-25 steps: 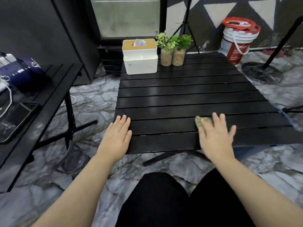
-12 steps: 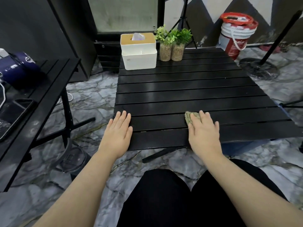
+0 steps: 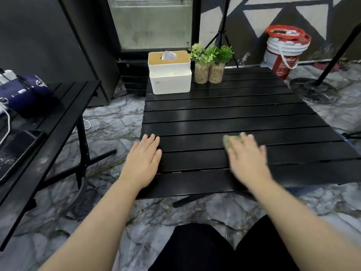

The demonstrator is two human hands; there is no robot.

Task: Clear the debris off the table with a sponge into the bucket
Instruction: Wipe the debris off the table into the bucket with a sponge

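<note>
**Sponge under my right grip**

My left grip [image 3: 143,161] lies flat and wide, holding nothing, at the bench's [image 3: 214,114] 8 o'clock corner. My right grip [image 3: 247,159], blurred, presses straight fingers on the green sponge [image 3: 227,142], which peeks out at its 11 o'clock.

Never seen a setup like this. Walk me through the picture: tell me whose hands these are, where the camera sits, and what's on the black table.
There is no machine here. A person wears a wide-angle camera on the head, looking forward and down, so you see their own arms and lap. The left hand lies flat at the left edge of the black slatted table. The right hand, blurred, presses flat on a greenish sponge, which shows past the fingers. At the table's far end stand a white tissue box and two small potted plants. Any debris is too small to make out.
</note>
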